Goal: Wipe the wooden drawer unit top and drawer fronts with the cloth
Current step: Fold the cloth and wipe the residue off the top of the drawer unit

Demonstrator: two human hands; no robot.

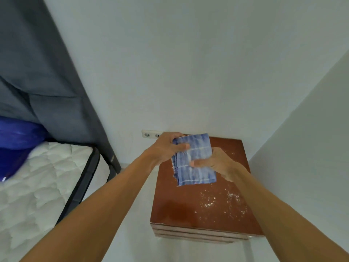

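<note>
Light soft, even and cool; source not in view. Back wall reads pale grey-white, side wall on the right a shade darker. No hard shadows, only a dim, soft-edged patch on the drawer unit top near its front left corner, with a faint sheen beside it. Centre fairly sharp: cloth, left hand, right hand, white specks on the wood. Blue pillow at the left edge smeared. Wide-angle stretch: curtain and wall corner lean outward, forearms swell toward the lower corners.

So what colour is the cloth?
Blue with thin white lines, a checked cloth; the head view shows it.
</note>
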